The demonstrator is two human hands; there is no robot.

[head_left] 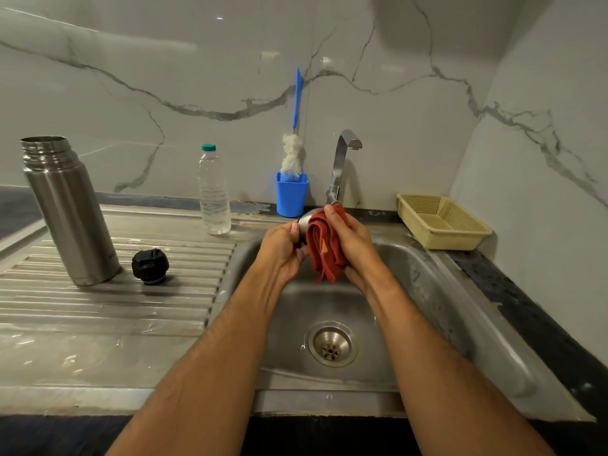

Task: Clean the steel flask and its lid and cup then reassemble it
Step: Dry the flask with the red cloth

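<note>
Small rounded steel cup (304, 221), mostly hidden, apparently held over the steel sink (427, 284): left hand (284, 250) grips its left side, right hand (350, 240) presses bunched red cloth (325, 251) against it; tall steel flask (70, 212) and black lid (150, 266) stand leftward, nearer the left hand.

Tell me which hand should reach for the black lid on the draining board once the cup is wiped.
Probably the left hand. The black lid lies on its side of the sink, beside the steel flask. The right hand grips the red cloth and would have to cross over.
</note>
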